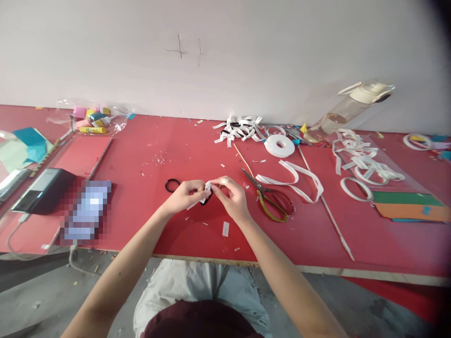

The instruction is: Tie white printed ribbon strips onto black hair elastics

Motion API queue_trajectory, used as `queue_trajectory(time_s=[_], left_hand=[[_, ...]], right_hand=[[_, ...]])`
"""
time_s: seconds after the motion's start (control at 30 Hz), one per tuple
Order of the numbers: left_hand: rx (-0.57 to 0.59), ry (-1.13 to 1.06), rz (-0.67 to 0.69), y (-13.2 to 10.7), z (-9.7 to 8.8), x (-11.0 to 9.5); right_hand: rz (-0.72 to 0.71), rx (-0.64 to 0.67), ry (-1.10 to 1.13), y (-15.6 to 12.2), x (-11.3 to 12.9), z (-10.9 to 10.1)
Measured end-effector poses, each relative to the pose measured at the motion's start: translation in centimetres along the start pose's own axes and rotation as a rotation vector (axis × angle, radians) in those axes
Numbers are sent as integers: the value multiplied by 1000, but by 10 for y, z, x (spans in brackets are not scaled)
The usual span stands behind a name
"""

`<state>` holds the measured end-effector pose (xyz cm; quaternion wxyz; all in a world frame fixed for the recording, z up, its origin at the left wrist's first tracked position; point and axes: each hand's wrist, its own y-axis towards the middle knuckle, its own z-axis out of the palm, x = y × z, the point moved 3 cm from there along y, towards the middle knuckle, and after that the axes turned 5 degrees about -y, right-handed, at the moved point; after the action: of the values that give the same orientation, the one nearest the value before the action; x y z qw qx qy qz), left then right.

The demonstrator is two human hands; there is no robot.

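My left hand [186, 194] pinches a short piece of white printed ribbon [207, 187] together with a black elastic hair tie [206, 202]. From the other side, my right hand [230, 196] meets it with thumb and fingertips closed on the ribbon and tie. The fingers partly hide how the ribbon runs around the tie. Just left of my left hand, a second black hair tie [172, 185] lies flat on the red table. Scissors [269, 197] with yellowish handles rest to the right of my right hand, beside a long loose white ribbon [299, 185].
Tied ribbon pieces [239, 129] lie in a pile near the wall, beside a white tape roll [279, 146]. A thin stick [327, 206], a leaning bottle [347, 110] and coiled ribbons [366, 164] are to the right. A phone [88, 211] and black box [44, 190] stand left.
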<state>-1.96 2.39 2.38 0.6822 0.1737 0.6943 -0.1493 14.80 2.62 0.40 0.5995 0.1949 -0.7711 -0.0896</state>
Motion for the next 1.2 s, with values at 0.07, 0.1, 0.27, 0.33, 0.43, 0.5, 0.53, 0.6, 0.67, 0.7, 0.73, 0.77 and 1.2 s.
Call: queue_trajectory(time_s=[0.07,0.1,0.27,0.33,0.43,0.5,0.53,0.6,0.67,0.7,0.73,0.77,1.2], left_hand=[[-9,16,9,0,-1,2],[-14,12,12,0,-1,3],[-142,-21,9,2,-2,6],[-183,-59,-1,2,-1,6],[-146,-153,-39,3,1,6],[-124,-170,-70,3,3,6],[-116,-170,-82,2,3,7],[-106,-162,-92,2,4,8],[-111,-137,-90,2,5,9],[-122,-117,-86,2,5,9],[-135,-98,-81,2,5,9],[-145,-87,-78,3,5,10],[-214,-53,-46,4,-4,7]], right_hand=[[54,35,6,0,-4,1],[81,43,2,-1,-5,2],[32,43,-11,-3,-4,2],[-63,16,-28,-3,0,2],[-143,-59,-99,-4,3,0],[-161,-94,-145,-4,4,-1],[-167,-102,-162,-4,4,-1],[-174,-94,-178,-4,4,-1],[-179,-66,-192,-3,5,0],[-183,-51,-202,-3,4,1],[-187,-38,-216,-2,4,2],[-191,-26,-232,-2,4,3],[-122,38,-119,-3,4,4]])
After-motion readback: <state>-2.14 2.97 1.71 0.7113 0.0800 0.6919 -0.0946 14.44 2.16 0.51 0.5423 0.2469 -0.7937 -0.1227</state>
